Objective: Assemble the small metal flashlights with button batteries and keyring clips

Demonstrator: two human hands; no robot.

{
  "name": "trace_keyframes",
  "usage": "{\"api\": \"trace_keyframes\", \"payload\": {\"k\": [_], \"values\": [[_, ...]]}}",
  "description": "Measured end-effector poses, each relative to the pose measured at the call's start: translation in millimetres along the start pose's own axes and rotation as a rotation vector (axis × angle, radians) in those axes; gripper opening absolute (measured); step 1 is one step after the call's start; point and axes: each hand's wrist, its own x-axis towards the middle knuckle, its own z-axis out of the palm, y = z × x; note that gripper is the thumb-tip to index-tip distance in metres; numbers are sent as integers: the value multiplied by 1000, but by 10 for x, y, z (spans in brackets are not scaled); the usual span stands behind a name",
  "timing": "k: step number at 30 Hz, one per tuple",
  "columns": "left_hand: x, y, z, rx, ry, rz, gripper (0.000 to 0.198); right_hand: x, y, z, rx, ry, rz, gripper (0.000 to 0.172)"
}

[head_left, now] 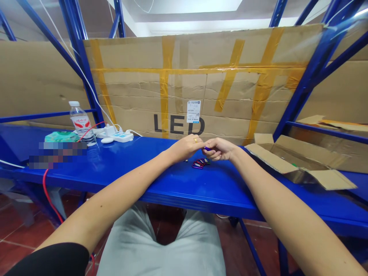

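Both my hands meet over the middle of the blue shelf top (178, 184). My left hand (186, 147), with a ring on one finger, is curled and pinches a small purple piece (207, 148) together with my right hand (220, 148), whose fingers are also closed on it. Just below the hands lies a small heap of coloured carabiner-like clips (200, 163), purple, red and green. What exactly the purple piece is, I cannot make out.
An open cardboard box (299, 161) lies at the right. At the left stand a water bottle (81, 122), a green wipes pack (61, 136), a white power strip (116, 135) with plugs and a red cable (47, 191). A taped cardboard sheet marked LED (201, 80) closes the back.
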Motion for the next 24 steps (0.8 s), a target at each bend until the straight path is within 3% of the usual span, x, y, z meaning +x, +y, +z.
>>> {"api": "trace_keyframes", "payload": {"k": [5, 9, 14, 18, 21, 24], "values": [[-46, -78, 39, -49, 32, -77, 20, 4, -50, 179, -42, 276, -130, 16], [-66, -79, 13, -137, 91, -202, 16, 25, -51, 264, -124, 379, -242, 23], [-79, -108, 8, -298, 148, -453, 13, 113, -5, 206, -473, 576, -470, 26], [-78, -153, 55, -540, 209, -605, 12, 201, 39, 155, -811, 728, -722, 8], [-47, -150, 72, -722, 291, -727, 11, 234, 65, 164, -1013, 770, -909, 9], [-9, -127, 59, -846, 341, -852, 9, 233, 77, 169, -1161, 788, -985, 10]]}}
